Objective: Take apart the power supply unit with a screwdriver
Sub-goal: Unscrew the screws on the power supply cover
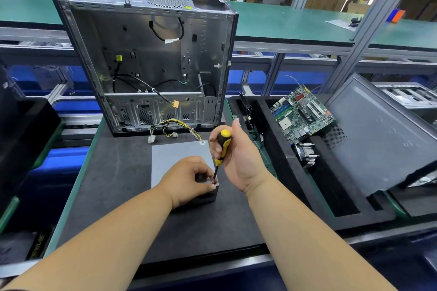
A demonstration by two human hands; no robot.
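grey power supply unit [175, 160] flat on dark mat [113, 191], left hand [189, 179] gripping its near right corner, right hand [236, 156] gripping yellow-black screwdriver [221, 149], tip at that corner, open computer case [151, 64] behind

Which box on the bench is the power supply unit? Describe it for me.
Start at the open computer case standing on the dark mat. Directly in front lies the power supply unit, a flat grey metal box. Only it trails yellow-and-black cables.

Bare mat [113, 196] left of the power supply [175, 156], upright computer case [151, 64] blocking behind, foam tray [283, 172] close right
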